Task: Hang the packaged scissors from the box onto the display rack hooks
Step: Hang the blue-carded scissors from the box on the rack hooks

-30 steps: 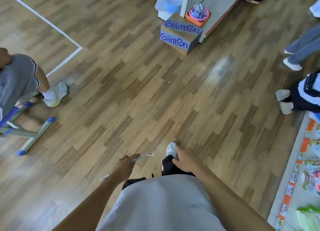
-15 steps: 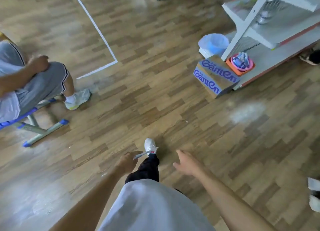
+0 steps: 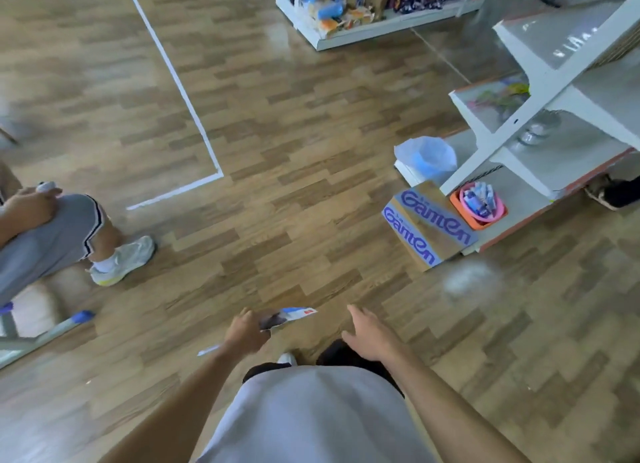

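Wood-plank flooring fills the frame; the left hand (image 3: 246, 332) clasps a flat blue-and-white scissors package (image 3: 287, 316) pointing right toward the empty, spread right hand (image 3: 372, 334), the brown printed cardboard box (image 3: 429, 225) right of centre.

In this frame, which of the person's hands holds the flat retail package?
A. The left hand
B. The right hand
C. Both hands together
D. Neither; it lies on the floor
A. The left hand is closed around the flat package, which sticks out past its fingers, while the right hand is open with spread fingers and holds nothing.
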